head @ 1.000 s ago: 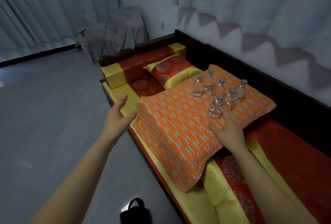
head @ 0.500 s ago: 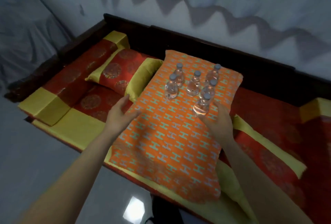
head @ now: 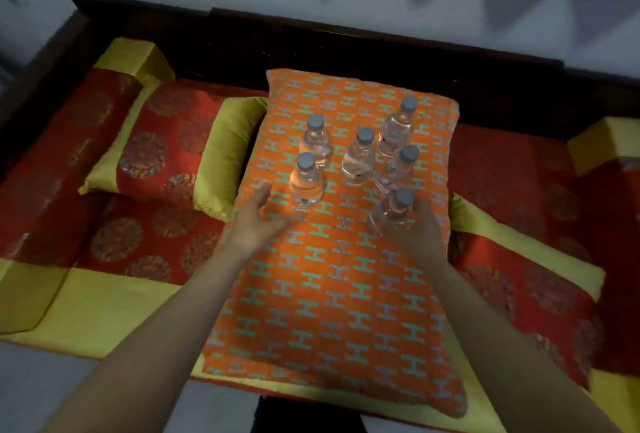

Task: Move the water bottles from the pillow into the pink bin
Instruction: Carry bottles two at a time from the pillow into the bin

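Right hand point(head: 420, 235) is wrapping nearest clear grey-capped water bottle point(head: 393, 212) | left hand point(head: 258, 221) is hovering spread, empty | orange patterned pillow's point(head: 329, 311) far half is carrying six bottles.

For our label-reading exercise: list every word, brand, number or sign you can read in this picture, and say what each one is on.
No readable words or numbers anywhere.
Orange pillow: a repeated teal "H" shape, a woven pattern rather than text.
Water bottles: clear bodies with grey caps; any label is too blurred to read.
Red cushions: round ornamental medallions only, no lettering.
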`<state>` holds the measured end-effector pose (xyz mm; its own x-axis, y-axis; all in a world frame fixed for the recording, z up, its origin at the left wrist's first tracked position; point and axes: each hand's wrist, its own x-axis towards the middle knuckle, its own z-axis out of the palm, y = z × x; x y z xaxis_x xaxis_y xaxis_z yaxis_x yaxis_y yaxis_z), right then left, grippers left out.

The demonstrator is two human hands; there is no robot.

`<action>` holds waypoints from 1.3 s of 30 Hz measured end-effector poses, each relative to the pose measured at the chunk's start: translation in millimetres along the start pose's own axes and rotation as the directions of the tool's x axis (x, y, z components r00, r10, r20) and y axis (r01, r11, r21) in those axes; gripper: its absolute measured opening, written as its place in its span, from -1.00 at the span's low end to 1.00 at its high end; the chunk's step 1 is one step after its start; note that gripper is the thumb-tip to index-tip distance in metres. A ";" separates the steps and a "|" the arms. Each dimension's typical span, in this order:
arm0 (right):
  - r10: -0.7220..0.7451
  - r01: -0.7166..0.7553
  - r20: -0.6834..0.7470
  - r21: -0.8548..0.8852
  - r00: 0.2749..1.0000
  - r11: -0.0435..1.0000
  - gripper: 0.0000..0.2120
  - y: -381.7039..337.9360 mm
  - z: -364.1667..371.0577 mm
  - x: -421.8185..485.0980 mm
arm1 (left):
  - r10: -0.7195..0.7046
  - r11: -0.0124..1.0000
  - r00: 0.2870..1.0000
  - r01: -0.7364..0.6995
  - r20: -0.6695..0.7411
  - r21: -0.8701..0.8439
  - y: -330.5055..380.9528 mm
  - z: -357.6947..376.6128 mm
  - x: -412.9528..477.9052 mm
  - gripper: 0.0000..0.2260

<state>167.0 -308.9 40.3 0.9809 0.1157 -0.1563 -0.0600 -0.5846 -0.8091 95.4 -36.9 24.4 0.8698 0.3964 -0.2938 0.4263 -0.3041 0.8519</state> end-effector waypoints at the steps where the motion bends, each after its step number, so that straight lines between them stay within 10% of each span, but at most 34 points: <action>1: 0.012 -0.012 0.004 0.008 1.000 1.000 -0.59 0.6 2.6 2.6 | 0.000 1.000 1.000 0.000 0.015 0.008 0.5 5.2 10.8 -0.22; 19: 0.153 -0.145 -0.110 0.077 0.982 0.986 -0.45 22.8 22.9 22.7 | 0.101 0.985 0.987 -0.117 0.123 0.126 6.3 32.7 87.2 -0.38; 39: 0.174 -0.034 -0.377 0.351 0.910 0.936 -0.63 -17.8 -56.0 -64.2 | 0.280 0.956 0.913 -0.235 0.298 -0.178 72.1 9.0 36.8 -0.58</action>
<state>115.4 -350.9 96.4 0.9518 -0.2987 -0.0695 -0.1539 -0.2694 -0.9507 160.4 -52.0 71.1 0.9871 0.0182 -0.1593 0.1592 -0.2290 0.9603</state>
